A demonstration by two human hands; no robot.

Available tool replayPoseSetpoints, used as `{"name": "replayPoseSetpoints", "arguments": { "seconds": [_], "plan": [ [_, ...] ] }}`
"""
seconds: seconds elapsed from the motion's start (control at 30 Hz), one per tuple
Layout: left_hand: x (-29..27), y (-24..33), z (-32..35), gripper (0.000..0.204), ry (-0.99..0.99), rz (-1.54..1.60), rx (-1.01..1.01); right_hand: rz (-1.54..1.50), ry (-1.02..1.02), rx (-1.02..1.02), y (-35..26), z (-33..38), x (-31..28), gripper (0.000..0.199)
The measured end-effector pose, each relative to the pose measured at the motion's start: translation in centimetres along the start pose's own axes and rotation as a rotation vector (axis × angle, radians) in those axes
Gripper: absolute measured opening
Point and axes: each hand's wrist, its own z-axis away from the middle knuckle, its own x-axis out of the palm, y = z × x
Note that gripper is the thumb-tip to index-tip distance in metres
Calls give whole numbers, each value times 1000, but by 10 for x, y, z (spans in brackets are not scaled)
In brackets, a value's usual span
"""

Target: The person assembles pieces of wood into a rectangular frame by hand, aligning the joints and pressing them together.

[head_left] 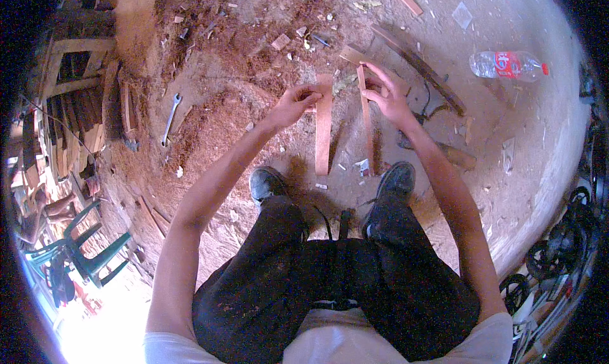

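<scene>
Dirt floor (strewn with sawdust) under both shoes.

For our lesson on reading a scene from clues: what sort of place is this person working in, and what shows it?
Probably a rough woodworking shop: sawdust covers the dirt floor, a spanner lies there, and each hand, left hand and right hand, grips a wooden strip.

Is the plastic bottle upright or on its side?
On its side. The clear plastic bottle lies flat on the dirt floor, red cap pointing right, clear of both hands. Its fill level: cannot tell.
</scene>
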Motion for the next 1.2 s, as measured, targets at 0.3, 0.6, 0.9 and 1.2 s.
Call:
{"name": "replayPoseSetpoints", "arguments": {
  "seconds": [0.3, 0.6, 0.9, 1.2],
  "plan": [
    [25, 49, 9, 37, 59, -72, 285, 13, -139, 144, -13, 1, 3, 40],
    [36, 76, 16, 41, -19, 206, -81, 236, -135, 87, -25, 2, 3, 37],
    [49, 77, 14, 38, -9, 289, 137, 455, -273, -161, -78, -15, -15, 32],
    [49, 85, 15, 42, -40, 422, 97, 587, -406, -272, -101, -31, -22, 34]
  ]
}}
